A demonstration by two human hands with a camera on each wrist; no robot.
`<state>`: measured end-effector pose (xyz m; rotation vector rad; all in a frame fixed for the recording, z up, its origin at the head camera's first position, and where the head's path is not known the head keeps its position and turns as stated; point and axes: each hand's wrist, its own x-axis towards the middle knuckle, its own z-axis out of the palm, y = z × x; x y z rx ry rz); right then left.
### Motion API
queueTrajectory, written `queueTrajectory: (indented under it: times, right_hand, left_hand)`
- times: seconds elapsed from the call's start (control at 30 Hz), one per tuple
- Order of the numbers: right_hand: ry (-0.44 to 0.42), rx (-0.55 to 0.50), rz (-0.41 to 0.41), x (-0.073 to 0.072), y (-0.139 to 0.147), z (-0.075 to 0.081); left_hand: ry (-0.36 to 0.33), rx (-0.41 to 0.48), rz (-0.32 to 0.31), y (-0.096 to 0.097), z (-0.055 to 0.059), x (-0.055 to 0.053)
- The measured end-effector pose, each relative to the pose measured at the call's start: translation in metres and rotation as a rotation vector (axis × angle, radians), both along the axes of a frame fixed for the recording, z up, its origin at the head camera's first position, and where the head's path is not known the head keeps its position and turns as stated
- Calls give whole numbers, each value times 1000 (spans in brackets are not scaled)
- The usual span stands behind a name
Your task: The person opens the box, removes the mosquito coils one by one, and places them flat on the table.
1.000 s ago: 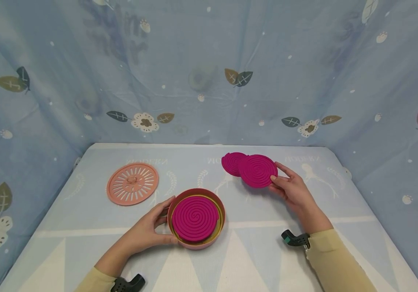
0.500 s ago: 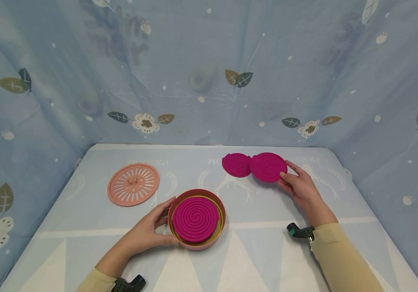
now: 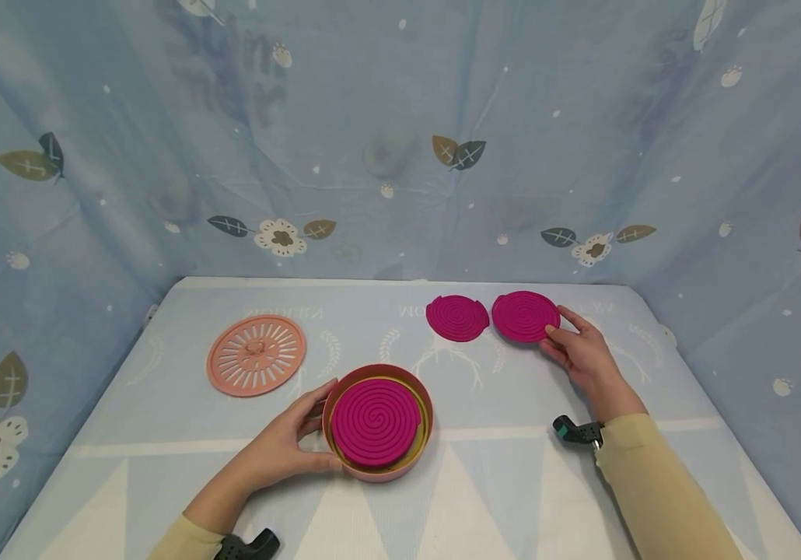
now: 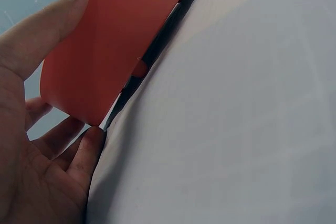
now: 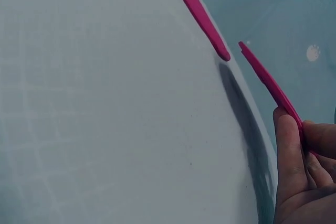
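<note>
In the head view my left hand (image 3: 294, 442) holds the side of a round pink coil holder (image 3: 427, 397) standing on the table, thumb near its front and fingers behind. Inside it, over a yellow inner surface, lies a magenta spiral mosquito coil (image 3: 376, 421). My right hand (image 3: 588, 359) pinches the right edge of another magenta coil (image 3: 523, 316) between thumb and fingers. In the right wrist view this coil (image 5: 270, 85) is tilted above the tabletop, over a dark shadow. A further magenta coil (image 3: 456, 318) lies on the table just left of the held one, apart from it.
A slotted pink lid (image 3: 257, 355) with a small central loop lies at the left of the table. The patterned tablecloth (image 3: 498, 498) reaches back to a blue curtain (image 3: 400, 155), which also hangs on both sides.
My right hand has carried its coil to the right and slightly back, from overlapping the coil on the table to a small gap beside it. The left hand stays on the coil holder.
</note>
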<state>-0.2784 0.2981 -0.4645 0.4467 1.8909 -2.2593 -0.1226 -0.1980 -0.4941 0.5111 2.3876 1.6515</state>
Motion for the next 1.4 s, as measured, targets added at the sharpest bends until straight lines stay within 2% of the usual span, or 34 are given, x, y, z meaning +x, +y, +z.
queueTrajectory:
  times: [0.4,0.73,1.07,1.4]
  right_hand:
    - [-40,61,-24,-13,1,-6]
    - [-62,97,-22,-17,0,-9]
    - [-69,50,67,-15,3,-2]
    - [-52,161,148,-10,6,6]
  left_hand:
    - [6,14,-11,0,0,0]
    - [7,-10,7,1,1,0]
    - [6,-23,16,1,0,0]
    - [20,-13,3,0,0,-1]
